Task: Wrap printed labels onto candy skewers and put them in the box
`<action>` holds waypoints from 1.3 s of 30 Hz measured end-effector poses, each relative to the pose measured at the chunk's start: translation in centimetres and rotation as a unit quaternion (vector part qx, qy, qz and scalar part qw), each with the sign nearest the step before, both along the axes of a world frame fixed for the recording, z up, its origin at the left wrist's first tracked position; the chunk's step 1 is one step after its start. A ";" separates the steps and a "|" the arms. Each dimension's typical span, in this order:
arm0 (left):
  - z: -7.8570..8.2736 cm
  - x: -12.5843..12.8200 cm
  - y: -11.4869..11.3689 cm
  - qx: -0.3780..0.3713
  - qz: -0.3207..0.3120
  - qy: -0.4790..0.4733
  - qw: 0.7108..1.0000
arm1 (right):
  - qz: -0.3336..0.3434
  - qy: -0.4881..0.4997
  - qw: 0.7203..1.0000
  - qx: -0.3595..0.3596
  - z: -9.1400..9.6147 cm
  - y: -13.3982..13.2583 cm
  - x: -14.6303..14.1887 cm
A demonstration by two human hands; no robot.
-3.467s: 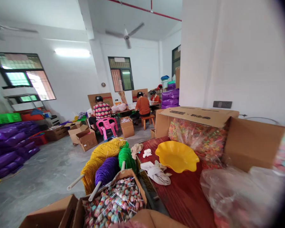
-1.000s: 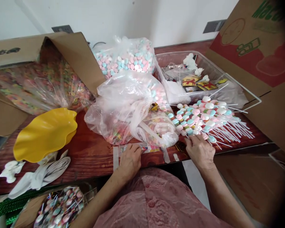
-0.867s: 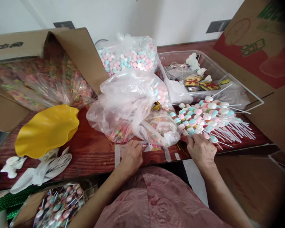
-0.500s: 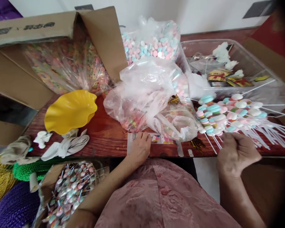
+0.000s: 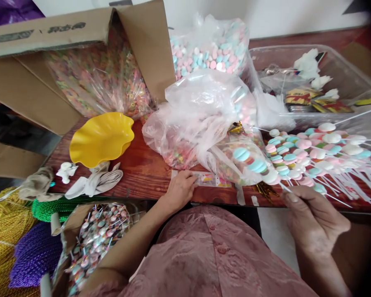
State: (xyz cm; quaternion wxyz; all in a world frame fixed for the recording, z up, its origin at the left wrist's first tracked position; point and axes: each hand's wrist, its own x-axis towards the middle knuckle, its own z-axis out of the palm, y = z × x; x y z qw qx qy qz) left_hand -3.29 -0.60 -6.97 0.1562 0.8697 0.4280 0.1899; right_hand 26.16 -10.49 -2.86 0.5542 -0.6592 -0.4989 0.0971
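Note:
My right hand pinches the white stick of a candy skewer between thumb and fingers. Its blue, pink and white candies point left, in front of a clear plastic bag. Beside that hand, many similar candy skewers lie piled with their sticks pointing right. My left hand rests on the table edge, its slightly bent fingers lying over a clear plastic wrapper with colourful print. What is under those fingers is hidden.
A yellow wavy bowl and white cloth lie left. Behind stand a cardboard box, a bag of pastel candies and a clear plastic bin. Below left is a box of wrapped lollipops beside shiny cords.
My right hand has drawn one candy skewer out to the left of the pile. My left hand stays on the printed wrapper. The whole view has shifted slightly.

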 end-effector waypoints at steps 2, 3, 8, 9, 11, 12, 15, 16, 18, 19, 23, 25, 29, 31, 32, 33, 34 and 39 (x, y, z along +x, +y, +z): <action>0.3 -0.5 -0.3 -0.024 -0.007 -0.010 1.000 | 0.063 0.019 0.998 -0.010 -0.1 -0.1 0.3; 0.3 -0.6 -0.3 -0.031 -0.003 -0.019 0.999 | 0.096 0.017 0.995 -0.023 -0.1 -0.1 0.4; -0.3 -0.4 0.2 -0.055 0.056 -0.067 0.995 | 0.189 -0.039 0.975 -0.111 0.0 0.7 1.3; -0.4 -0.4 0.4 -0.063 0.065 -0.079 0.993 | 0.193 -0.046 0.973 -0.119 0.1 0.7 1.5; -0.4 -0.4 0.6 -0.087 0.078 -0.109 0.987 | 0.196 -0.059 0.971 -0.127 0.2 0.8 2.0; -0.3 -0.4 0.7 -0.099 0.083 -0.123 0.984 | 0.199 -0.067 0.969 -0.131 0.3 0.8 2.2; -0.1 -0.5 1.0 -0.115 0.090 -0.147 0.978 | 0.219 -0.092 0.961 -0.145 0.7 1.0 2.6; 0.0 -0.6 1.0 -0.115 0.090 -0.152 0.977 | 0.225 -0.101 0.958 -0.148 0.9 1.1 2.6; 0.0 -0.6 1.0 -0.115 0.090 -0.161 0.976 | 0.240 -0.119 0.953 -0.144 1.1 1.4 2.4; 0.0 -0.6 1.0 -0.116 0.090 -0.165 0.975 | 0.250 -0.129 0.950 -0.137 1.1 1.6 2.3; -0.2 -0.7 0.8 -0.113 0.083 -0.170 0.975 | 0.296 -0.173 0.934 -0.100 0.9 2.2 2.0; -0.3 -0.8 0.8 -0.110 0.078 -0.171 0.976 | 0.312 -0.193 0.926 -0.089 0.8 2.4 2.0; -0.4 -0.8 0.8 -0.114 0.080 -0.184 0.973 | 0.328 -0.228 0.915 -0.052 1.2 2.6 1.9; -0.5 -0.9 0.8 -0.114 0.083 -0.189 0.972 | 0.331 -0.247 0.911 -0.018 1.4 2.5 1.8; -0.5 -0.9 0.8 -0.114 0.085 -0.191 0.971 | 0.330 -0.258 0.908 -0.002 1.5 2.5 1.8; -0.5 -0.9 0.7 -0.114 0.086 -0.194 0.970 | 0.328 -0.267 0.906 0.011 1.5 2.4 1.7; -0.5 -1.0 0.7 -0.116 0.087 -0.199 0.969 | 0.324 -0.274 0.905 0.020 1.6 2.2 1.7; -0.4 -1.4 0.7 -0.123 0.065 -0.231 0.963 | 0.302 -0.284 0.909 0.033 1.9 1.7 1.7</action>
